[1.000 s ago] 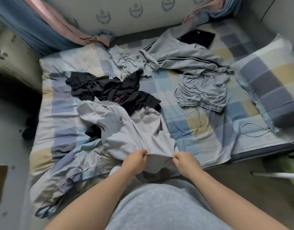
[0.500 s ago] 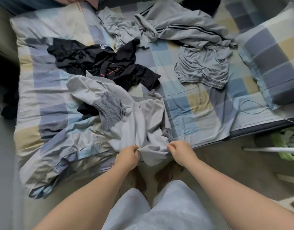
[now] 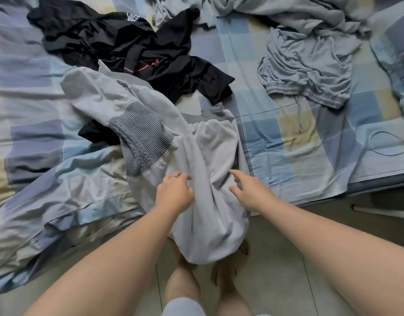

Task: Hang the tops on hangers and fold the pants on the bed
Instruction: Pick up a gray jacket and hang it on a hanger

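Light grey top (image 3: 203,151) with a ribbed dark-grey patch (image 3: 139,142) lies crumpled at the near edge of the bed (image 3: 276,137). Part of it hangs over the edge toward the tiled floor (image 3: 287,258).

We see both hands at its middle, above the hanging part.
- Left hand (image 3: 173,195): fingers (image 3: 182,176) loosely curled, tips on the cloth just below the ribbed patch. We can't tell if they pinch a fold.
- Right hand (image 3: 249,192): fingers straight and spread, index tip at the top's right side, gripping nothing.

A bunched ridge of the fabric runs between the two hands.

Farther back:
- black garment (image 3: 139,49), touching the grey top's far edge
- grey shorts (image 3: 306,71), well apart to the right
- striped grey garment (image 3: 287,12) beyond them
- pillow (image 3: 397,53) at far right
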